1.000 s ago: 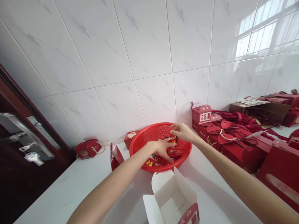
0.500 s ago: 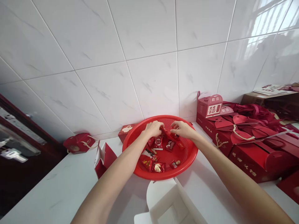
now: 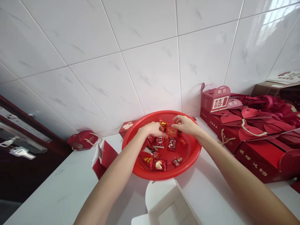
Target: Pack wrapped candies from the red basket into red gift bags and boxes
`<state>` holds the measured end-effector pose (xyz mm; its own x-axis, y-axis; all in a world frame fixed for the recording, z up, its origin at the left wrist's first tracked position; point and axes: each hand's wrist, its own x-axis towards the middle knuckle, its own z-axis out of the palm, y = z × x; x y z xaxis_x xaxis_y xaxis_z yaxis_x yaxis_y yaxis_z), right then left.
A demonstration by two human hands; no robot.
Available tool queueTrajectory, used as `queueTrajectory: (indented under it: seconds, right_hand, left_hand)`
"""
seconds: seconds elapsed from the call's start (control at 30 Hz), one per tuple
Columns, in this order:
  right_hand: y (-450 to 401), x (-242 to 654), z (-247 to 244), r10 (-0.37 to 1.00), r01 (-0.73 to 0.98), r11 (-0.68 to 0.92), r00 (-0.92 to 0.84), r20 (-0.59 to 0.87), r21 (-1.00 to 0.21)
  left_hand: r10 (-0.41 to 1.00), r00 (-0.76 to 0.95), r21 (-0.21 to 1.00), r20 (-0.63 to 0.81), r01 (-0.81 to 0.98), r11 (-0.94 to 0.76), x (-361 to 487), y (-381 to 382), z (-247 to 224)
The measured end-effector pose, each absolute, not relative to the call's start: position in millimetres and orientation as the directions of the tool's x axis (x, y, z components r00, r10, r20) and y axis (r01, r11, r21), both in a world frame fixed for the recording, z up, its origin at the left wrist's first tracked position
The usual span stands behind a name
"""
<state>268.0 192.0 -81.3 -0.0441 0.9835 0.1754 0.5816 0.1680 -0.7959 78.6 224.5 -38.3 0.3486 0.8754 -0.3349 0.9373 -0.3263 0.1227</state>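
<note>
A round red plastic basket (image 3: 161, 176) holds several red-wrapped sweets, among them a packet with gold print (image 3: 159, 165) near the front. Inside its left back part, my left hand (image 3: 155, 128) reaches over the sweets, fingers loosely stretched and the tips beside a square red packet (image 3: 172, 132). From the right comes my right hand (image 3: 185, 125), its thumb at the packet's upper edge and its fingers curved apart from the thumb. A small peanut-like piece (image 3: 179, 159) lies at the basket's right front. In front of the basket stands an open white box (image 3: 161, 195), partly cut off by the frame.
Red gift boxes (image 3: 257, 159) with rope handles are piled at the right, with a smaller pink-red box (image 3: 219, 100) on top. At the left are a red paper bag (image 3: 103, 157) and a red box (image 3: 82, 140). A tiled wall (image 3: 152, 78) rises behind.
My hands have moved slightly apart from the red wrapper they were both at. The square red packet now shows its face between them. The view has shifted a little.
</note>
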Motion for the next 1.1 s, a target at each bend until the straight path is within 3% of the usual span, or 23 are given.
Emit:
queueTrajectory:
  seconds: [0.1, 0.2, 0.3, 0.4, 0.5, 0.57, 0.63, 0.77, 1.1]
  right_hand:
    - [192, 268, -81, 0.987, 0.561, 0.154, -0.045, 0.155, -0.814]
    - [191, 268, -80, 0.989, 0.571, 0.145, -0.063, 0.133, -0.808]
    - [190, 268, -79, 0.986, 0.578, 0.166, -0.09, 0.14, -0.799]
    - [189, 267, -77, 0.987, 0.534, 0.156, -0.062, 0.145, -0.831]
    - [188, 266, -75, 0.995, 0.425, 0.103, -0.029, 0.1, -0.899]
    - [187, 266, -73, 0.996, 0.344, 0.086, -0.055, 0.071, -0.935]
    - [185, 266, -71, 0.993, 0.274, 0.094, -0.101, 0.069, -0.957]
    - [184, 267, -68, 0.989, 0.183, 0.107, -0.122, 0.086, -0.977]
    - [180, 272, -64, 0.978, -0.004, 0.141, -0.153, 0.14, -0.99]
  left_hand:
    - [0.818, 0.319, 0.049, -0.478, 0.94, -0.338, 80, 218, -44]
    - [0.846, 0.295, -0.015, -0.444, 0.942, -0.336, 84, 217, -53]
    - [0.845, 0.343, 0.049, -0.411, 0.933, -0.355, 84, 223, -57]
    - [0.862, 0.444, 0.283, -0.245, 0.883, -0.375, 80, 230, -55]
    - [0.896, 0.442, 0.678, 0.047, 0.644, -0.353, 77, 236, -51]
    - [0.906, 0.414, 0.872, 0.087, 0.408, -0.271, 78, 237, -50]
    - [0.897, 0.44, 0.952, 0.033, 0.259, -0.162, 80, 237, -50]
    - [0.847, 0.532, 0.975, -0.025, 0.199, -0.096, 83, 235, -50]
    - [0.812, 0.57, 0.94, 0.127, 0.192, -0.282, 80, 235, -45]
